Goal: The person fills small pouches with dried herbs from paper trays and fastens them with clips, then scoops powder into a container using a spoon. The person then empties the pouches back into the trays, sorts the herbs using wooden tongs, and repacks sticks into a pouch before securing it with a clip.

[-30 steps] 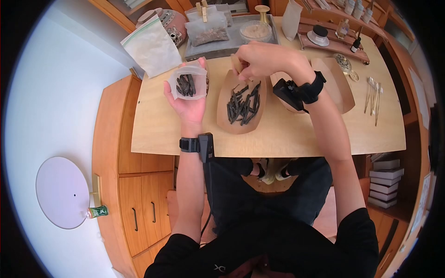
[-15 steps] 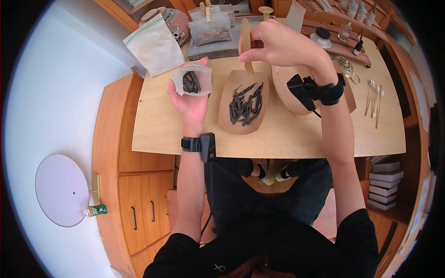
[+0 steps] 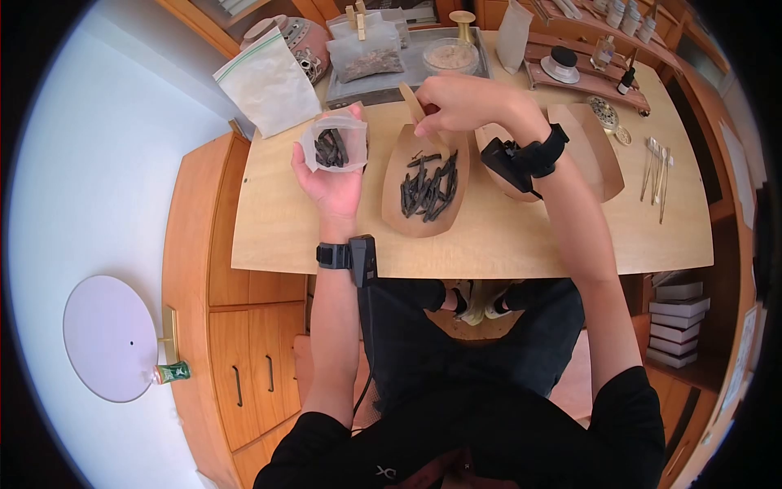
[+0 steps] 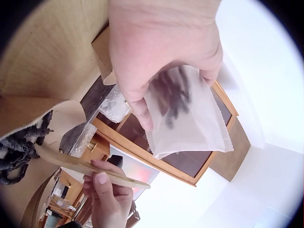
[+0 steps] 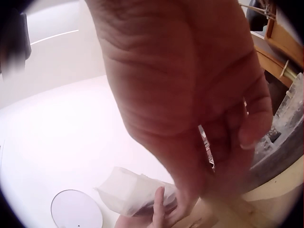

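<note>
Head: left hand (image 3: 336, 189) is gripping the open bag (image 3: 356, 149), dark sticks (image 3: 330, 148) inside; right hand (image 3: 463, 103) is pinching wooden tongs (image 3: 412, 101) over the paper tray (image 3: 394, 200), more sticks (image 3: 427, 191) lying there; left wrist: tips are reaching into the pile, can't tell if they're clamping one; right wrist: hand is hiding the tips; best be squeezing lightly mid-stick, holding the bag mouth wide

We can make out no certain word or number. On the black shirt (image 3: 456, 428) we see a small pale logo (image 3: 385, 470), X-like but too small to read; the green container (image 3: 173, 372) and dropper bottle (image 3: 626, 79) carry markings we cannot decipher.
</note>
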`<state>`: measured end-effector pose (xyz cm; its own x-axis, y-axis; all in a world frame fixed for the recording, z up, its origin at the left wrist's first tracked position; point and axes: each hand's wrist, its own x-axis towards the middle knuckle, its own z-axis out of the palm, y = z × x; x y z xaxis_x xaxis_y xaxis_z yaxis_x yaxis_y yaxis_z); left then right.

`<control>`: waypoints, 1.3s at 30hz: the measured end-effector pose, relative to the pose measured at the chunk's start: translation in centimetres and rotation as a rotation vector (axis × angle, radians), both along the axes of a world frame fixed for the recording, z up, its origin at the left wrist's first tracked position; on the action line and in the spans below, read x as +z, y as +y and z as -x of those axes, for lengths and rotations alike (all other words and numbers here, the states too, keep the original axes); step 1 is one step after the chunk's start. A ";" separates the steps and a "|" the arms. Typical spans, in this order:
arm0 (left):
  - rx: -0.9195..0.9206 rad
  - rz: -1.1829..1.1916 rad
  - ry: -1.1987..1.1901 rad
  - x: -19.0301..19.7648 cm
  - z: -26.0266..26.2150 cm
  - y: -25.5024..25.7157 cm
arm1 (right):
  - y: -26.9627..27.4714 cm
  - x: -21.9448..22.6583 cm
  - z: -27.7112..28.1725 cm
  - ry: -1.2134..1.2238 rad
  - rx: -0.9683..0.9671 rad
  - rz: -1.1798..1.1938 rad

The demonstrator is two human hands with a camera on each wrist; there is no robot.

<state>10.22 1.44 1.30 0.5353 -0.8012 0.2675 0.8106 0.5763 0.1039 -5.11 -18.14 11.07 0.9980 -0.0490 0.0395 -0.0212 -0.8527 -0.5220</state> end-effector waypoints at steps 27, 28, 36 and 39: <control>0.082 -0.144 -0.089 -1.4 -1.2 0.1 | 4.9 7.2 3.9 -0.885 0.083 0.035; 0.090 -0.163 -0.091 -1.4 -1.3 0.1 | 5.0 6.2 3.2 -0.877 0.053 0.087; -0.146 0.109 -0.059 -1.0 -0.7 0.3 | 7.9 2.7 0.2 -0.819 0.159 0.124; -0.081 0.055 -0.041 -1.1 -1.1 0.2 | 6.7 3.8 0.8 -0.835 0.154 0.033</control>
